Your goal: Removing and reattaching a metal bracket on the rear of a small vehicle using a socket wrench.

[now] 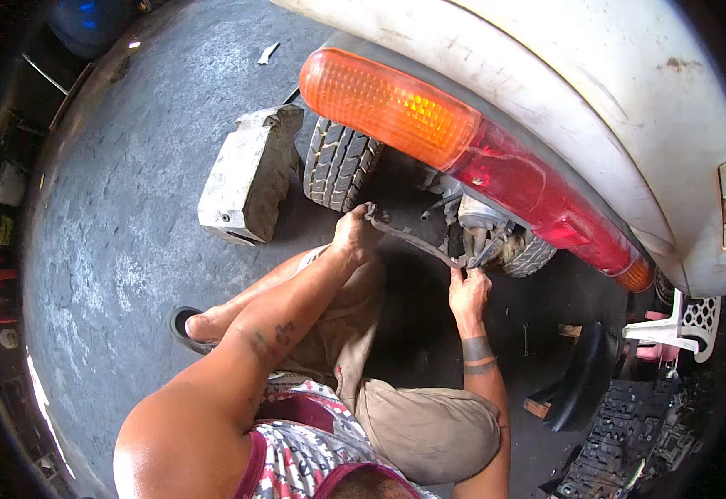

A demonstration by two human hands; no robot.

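A thin, curved, grey-brown tube [413,239] spans the gap between my two hands under the back of a white vehicle. My left hand [356,229] is closed around its left end, close beside a tire [340,166]. At the other end, the fingers of my right hand [469,293] pinch it. Just beyond the right hand are dirty metal underbody parts [481,218] and a second tire [531,256]. How the tube's ends are shaped is too small to make out.
Overhead, an orange and red tail light [471,158] runs along the vehicle's white body [629,83]. A white bent panel [251,175] lies left of the tire. To the right are a wrench [526,339], a black curved part [583,382], a white plastic chair [679,328] and a dark metal block [617,432].
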